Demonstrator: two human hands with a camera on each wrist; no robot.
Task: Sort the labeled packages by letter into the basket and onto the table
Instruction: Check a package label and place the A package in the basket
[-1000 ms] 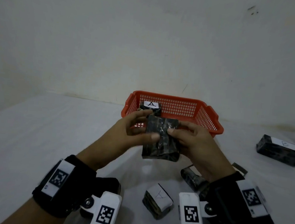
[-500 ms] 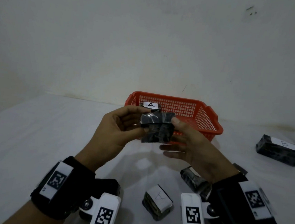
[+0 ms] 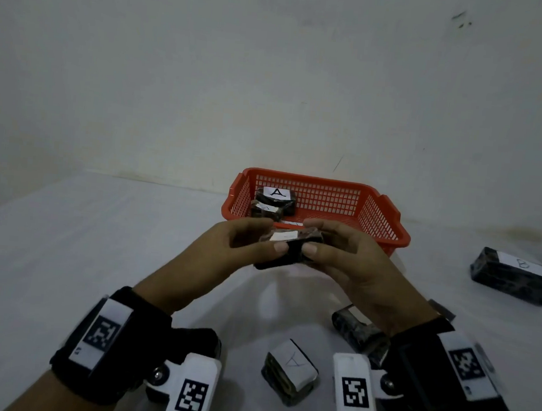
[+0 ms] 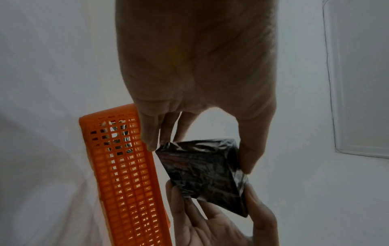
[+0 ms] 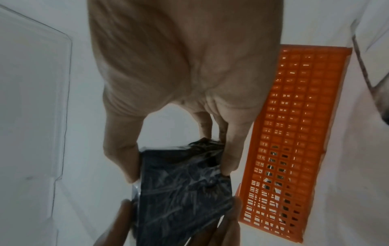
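Both hands hold one small black-wrapped package (image 3: 292, 247) in the air just in front of the orange basket (image 3: 388, 235). My left hand (image 3: 243, 247) pinches its left end and my right hand (image 3: 340, 254) pinches its right end. A white label faces up on it; its letter is unreadable. The wrist views show the same package (image 4: 202, 173) (image 5: 185, 191) held between thumbs and fingers of both hands. Inside the basket lie packages, the top one labelled A (image 3: 276, 195).
On the white table (image 3: 62, 252), a package labelled A (image 3: 291, 369) lies near me in the middle. Another dark package (image 3: 355, 332) lies partly under my right wrist. A larger black box with a white label (image 3: 515, 276) sits at the right.
The package has been turned from standing upright to lying flat, so its white label now faces up. Both hands have shifted to its ends and stayed in front of the basket.
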